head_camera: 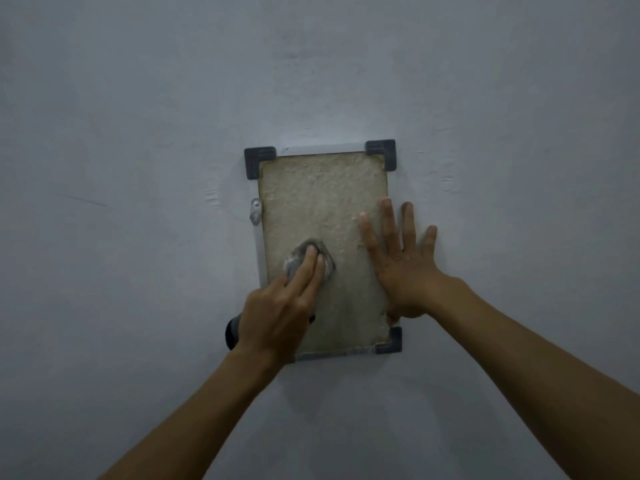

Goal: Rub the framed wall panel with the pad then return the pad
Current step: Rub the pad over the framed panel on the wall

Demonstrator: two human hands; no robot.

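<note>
A head-worn camera looks straight at a pale grey painted wall (138, 133). At its centre hangs a framed wall panel (322, 216): an upright rectangle of rough, beige, gritty surface inside a thin light frame with dark grey plastic corner caps (382, 152). A small metal mounting bracket (255, 211) with a screw sits on the frame's left edge, at about 10 o'clock from the panel's middle.

Two bare forearms reach up from the bottom of the view. The left hand (280, 306) lies over the panel's lower left, at about 7 o'clock, with its fingers extended and pressing a small grey pad (298, 256) flat against the rough surface. The pad shows around and above the fingertips; whether the thumb grips it cannot be told. A dark rounded object (231, 332) peeks out at this hand's left side, near the frame's lower left corner; what it is cannot be made out.

The right hand (401, 261) is spread open, fingers splayed and pointing up, palm flat across the panel's right edge at about 4 o'clock, partly on the panel and partly on the wall.
</note>
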